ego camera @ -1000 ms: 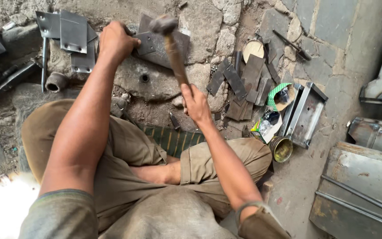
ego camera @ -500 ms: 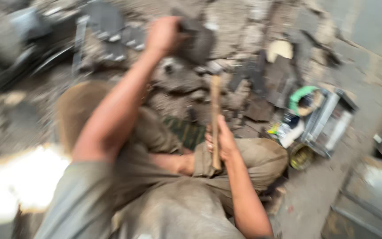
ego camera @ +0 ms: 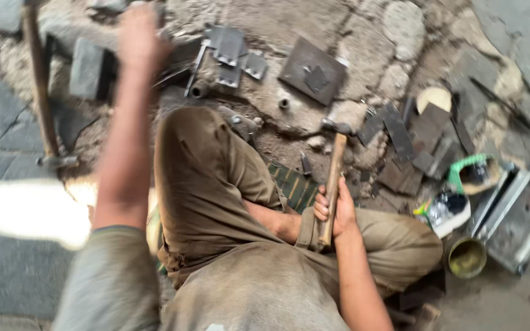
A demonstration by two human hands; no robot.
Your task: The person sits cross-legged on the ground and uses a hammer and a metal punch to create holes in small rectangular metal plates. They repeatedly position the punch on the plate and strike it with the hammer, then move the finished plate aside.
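I sit cross-legged on the ground in khaki trousers. My right hand (ego camera: 334,211) grips the wooden handle of a hammer (ego camera: 334,171) near its lower end; the steel head rests low, close to the stony ground in front of my knee. My left hand (ego camera: 139,34) is stretched far out to the upper left, blurred by motion, near a dark metal block (ego camera: 87,67); whether it holds anything cannot be told. A square dark metal plate (ego camera: 313,70) lies on the ground ahead of the hammer.
Several flat metal pieces (ego camera: 234,55) lie at the top centre, and more dark strips (ego camera: 412,147) at the right. A small tin (ego camera: 466,257), a green-rimmed object (ego camera: 475,175) and a metal frame (ego camera: 516,214) sit at the right. A long-handled tool (ego camera: 38,92) lies at the left.
The hammer has come down from a raised position to rest low by my knee. My left arm has left the plate and swung out to the upper left. The view has shifted.
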